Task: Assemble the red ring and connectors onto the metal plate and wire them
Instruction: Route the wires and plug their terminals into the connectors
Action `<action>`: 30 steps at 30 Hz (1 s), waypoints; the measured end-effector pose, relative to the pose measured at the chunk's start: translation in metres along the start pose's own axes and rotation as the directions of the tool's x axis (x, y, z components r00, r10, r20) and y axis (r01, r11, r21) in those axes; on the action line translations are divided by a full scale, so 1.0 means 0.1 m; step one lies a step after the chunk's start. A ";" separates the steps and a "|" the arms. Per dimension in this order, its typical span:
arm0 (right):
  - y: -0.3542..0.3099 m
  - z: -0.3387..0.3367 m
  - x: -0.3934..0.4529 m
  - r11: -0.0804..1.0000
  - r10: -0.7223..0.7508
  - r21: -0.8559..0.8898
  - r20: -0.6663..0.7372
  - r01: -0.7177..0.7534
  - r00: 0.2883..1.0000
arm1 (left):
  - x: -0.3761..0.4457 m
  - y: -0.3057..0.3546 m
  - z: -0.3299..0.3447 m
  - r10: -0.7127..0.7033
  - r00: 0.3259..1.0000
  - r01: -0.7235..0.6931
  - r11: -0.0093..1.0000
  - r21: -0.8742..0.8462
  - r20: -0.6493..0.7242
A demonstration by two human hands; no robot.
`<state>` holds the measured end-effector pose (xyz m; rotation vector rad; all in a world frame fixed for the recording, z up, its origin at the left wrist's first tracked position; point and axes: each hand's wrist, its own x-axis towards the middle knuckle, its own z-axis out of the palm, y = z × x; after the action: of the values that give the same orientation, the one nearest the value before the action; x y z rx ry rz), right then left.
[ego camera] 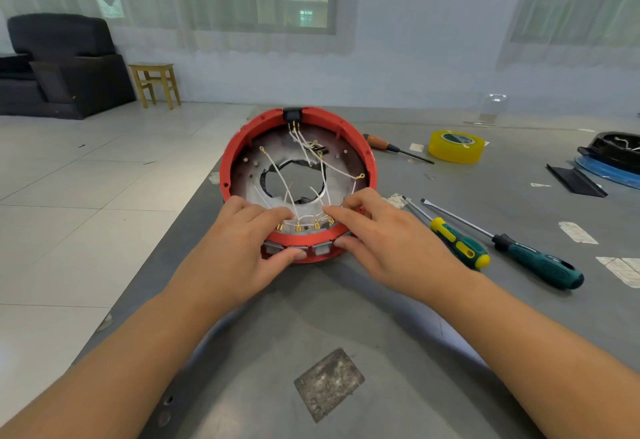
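Note:
A red ring (360, 147) stands on the grey table around a round metal plate (249, 168) with a hole in its middle. White wires (294, 196) with gold terminals cross the plate. A black connector (292, 115) sits in the ring's far rim. Grey connectors (320, 249) and gold terminals (298, 228) line the near rim. My left hand (249, 241) grips the near rim, fingers inside on the wires, thumb outside below. My right hand (377, 230) grips the same rim from the right, its index finger stretched over the terminals.
Right of the ring lie a yellow-green screwdriver (457, 242), a dark teal screwdriver (533, 260), a wooden-handled tool (388, 145) and a yellow tape roll (455, 145). A black and blue part (613, 158) sits far right. A small worn metal sheet (329, 385) lies near me. The table's left edge runs diagonally.

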<state>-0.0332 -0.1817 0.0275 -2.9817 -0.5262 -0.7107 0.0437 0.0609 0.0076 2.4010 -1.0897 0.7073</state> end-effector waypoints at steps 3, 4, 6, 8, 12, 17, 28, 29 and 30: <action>-0.01 -0.09 0.03 0.995 0.016 0.095 0.059 -0.021 0.998 | 0.03 0.02 -0.11 -0.068 0.995 0.075 0.993 -0.091 0.076; -0.01 -0.12 0.02 0.992 0.022 0.123 0.092 -0.034 0.995 | 0.05 0.02 -0.14 -0.087 0.989 0.101 0.988 -0.120 0.118; 0.01 -0.16 0.00 0.987 0.035 0.150 0.175 -0.062 0.984 | 0.06 0.03 -0.19 -0.078 0.977 0.110 0.981 -0.160 0.198; 0.03 -0.21 -0.05 0.982 0.051 0.166 0.251 -0.095 0.967 | 0.07 0.07 -0.20 -0.063 0.963 0.115 0.976 -0.187 0.262; 0.09 -0.30 -0.13 0.963 0.052 0.239 0.284 -0.123 0.957 | 0.06 0.14 -0.20 -0.096 0.932 0.169 0.968 -0.184 0.351; 0.33 -0.37 0.09 0.925 0.274 0.244 0.100 -0.290 0.957 | 0.05 0.18 -0.18 -0.199 0.953 0.234 0.963 -0.135 0.229; 0.24 -0.02 0.64 0.924 0.373 -0.063 0.369 -0.377 0.851 | -0.02 0.24 0.09 -0.263 0.957 0.274 0.957 -0.090 0.121; 0.22 0.01 0.67 0.925 0.360 -0.026 0.373 -0.379 0.855 | -0.01 0.24 0.09 -0.259 0.958 0.269 0.960 -0.071 0.125; 0.20 0.03 0.69 0.923 0.352 0.011 0.376 -0.384 0.857 | -0.01 0.24 0.09 -0.261 0.956 0.270 0.961 -0.056 0.131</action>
<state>0.0322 -0.1790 0.0566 -3.0030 0.0235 -0.0921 0.0267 0.0416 0.0042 2.4897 -0.7984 0.4256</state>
